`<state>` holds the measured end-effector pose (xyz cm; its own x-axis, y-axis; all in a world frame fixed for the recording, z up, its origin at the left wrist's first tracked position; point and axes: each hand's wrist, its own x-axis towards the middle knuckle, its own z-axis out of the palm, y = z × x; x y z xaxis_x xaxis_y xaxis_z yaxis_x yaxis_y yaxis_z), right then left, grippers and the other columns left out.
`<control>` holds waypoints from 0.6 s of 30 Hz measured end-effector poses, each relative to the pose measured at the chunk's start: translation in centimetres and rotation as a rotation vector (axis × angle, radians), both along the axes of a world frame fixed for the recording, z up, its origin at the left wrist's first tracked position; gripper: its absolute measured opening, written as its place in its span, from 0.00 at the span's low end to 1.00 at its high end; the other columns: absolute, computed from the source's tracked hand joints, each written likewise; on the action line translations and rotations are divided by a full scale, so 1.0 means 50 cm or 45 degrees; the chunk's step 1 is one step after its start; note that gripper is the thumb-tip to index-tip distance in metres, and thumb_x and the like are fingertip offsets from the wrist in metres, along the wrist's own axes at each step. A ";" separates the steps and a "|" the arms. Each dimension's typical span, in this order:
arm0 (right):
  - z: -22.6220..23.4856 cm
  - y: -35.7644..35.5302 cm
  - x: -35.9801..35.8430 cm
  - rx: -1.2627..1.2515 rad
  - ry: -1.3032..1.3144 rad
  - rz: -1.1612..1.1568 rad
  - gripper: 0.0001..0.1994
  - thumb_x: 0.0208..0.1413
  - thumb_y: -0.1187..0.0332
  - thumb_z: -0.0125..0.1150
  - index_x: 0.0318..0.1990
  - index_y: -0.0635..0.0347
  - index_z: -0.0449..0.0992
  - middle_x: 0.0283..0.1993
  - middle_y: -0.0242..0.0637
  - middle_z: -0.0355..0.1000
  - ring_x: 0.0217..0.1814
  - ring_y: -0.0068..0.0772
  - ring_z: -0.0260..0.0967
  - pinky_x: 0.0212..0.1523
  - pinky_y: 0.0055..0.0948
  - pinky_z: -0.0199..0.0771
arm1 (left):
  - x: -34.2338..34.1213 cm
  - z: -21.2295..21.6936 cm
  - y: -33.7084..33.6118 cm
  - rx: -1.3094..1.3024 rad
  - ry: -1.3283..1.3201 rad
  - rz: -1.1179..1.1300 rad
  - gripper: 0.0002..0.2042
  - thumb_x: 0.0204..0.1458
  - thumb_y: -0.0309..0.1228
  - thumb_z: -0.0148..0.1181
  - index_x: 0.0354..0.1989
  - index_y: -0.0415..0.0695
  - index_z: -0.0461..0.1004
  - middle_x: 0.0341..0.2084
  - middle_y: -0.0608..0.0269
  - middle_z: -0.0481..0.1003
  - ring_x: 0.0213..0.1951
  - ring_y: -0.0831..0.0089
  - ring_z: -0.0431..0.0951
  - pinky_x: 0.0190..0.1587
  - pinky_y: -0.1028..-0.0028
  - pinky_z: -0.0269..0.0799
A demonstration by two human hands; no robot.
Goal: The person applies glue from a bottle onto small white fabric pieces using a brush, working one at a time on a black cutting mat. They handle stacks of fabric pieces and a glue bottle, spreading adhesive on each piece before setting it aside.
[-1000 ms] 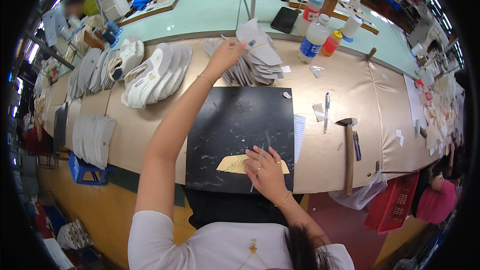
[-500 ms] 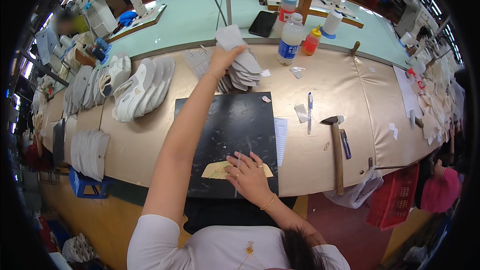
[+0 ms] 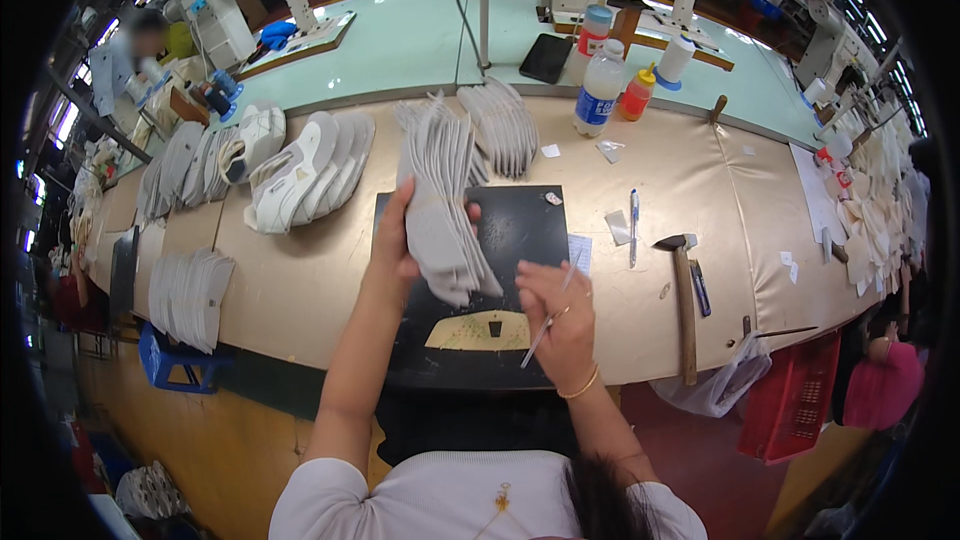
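Note:
My left hand [image 3: 396,236] is wrapped round a thick stack of grey fabric shoe pieces [image 3: 436,208], holding it tilted above the black board [image 3: 520,230]. In my right hand [image 3: 565,325] is a thin, pale pen-like stick [image 3: 533,348], which slants up between the fingers. Below the stack, a yellowish flat template [image 3: 462,332] with a small dark cut-out lies near the board's front edge. Behind the held stack, another bundle of grey pieces [image 3: 503,130] rests on the table. A lined paper sheet [image 3: 579,252] pokes out from under the board's right side.
On the right lie a hammer [image 3: 686,320], a dark cutter knife [image 3: 700,290] and a blue-white pen [image 3: 633,230]. A clear bottle [image 3: 598,90] and a yellow-capped red bottle [image 3: 637,95] stand at the back. Light shoe uppers [image 3: 310,175] and stacked grey pieces [image 3: 190,295] lie left.
My left hand has brought the stack from the back of the table toward me, over the board. My right hand has lifted off the template and moved right, keeping the stick.

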<state>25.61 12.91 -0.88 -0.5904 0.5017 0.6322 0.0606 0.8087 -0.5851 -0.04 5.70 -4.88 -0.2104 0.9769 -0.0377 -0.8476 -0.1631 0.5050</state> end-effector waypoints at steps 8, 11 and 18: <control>0.029 -0.050 -0.072 0.336 -0.307 0.287 0.14 0.53 0.72 0.67 0.48 0.59 0.79 0.59 0.41 0.76 0.51 0.39 0.76 0.59 0.44 0.72 | 0.158 -0.002 -0.153 -0.383 0.026 0.286 0.29 0.64 0.48 0.53 0.67 0.39 0.65 0.59 0.47 0.73 0.59 0.55 0.77 0.61 0.56 0.75; 0.031 -0.064 -0.074 0.394 -0.367 0.371 0.13 0.53 0.72 0.67 0.46 0.58 0.79 0.59 0.42 0.76 0.52 0.39 0.76 0.59 0.43 0.72 | 0.154 -0.004 -0.183 -0.392 0.072 0.306 0.29 0.65 0.47 0.52 0.67 0.39 0.64 0.58 0.47 0.74 0.58 0.56 0.77 0.61 0.57 0.75; 0.056 -0.060 -0.066 -0.270 -0.075 0.836 0.09 0.53 0.75 0.68 0.40 0.56 0.76 0.47 0.37 0.77 0.52 0.42 0.73 0.61 0.42 0.64 | 0.140 -0.023 -0.209 -0.275 -0.261 0.495 0.31 0.65 0.54 0.48 0.64 0.38 0.67 0.53 0.39 0.76 0.50 0.50 0.81 0.53 0.53 0.80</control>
<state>22.32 9.88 1.91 -0.8446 0.1379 0.5174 -0.3656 0.5574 -0.7454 6.96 -4.76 -6.05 -0.5251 0.7928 -0.3094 -0.8301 -0.3971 0.3914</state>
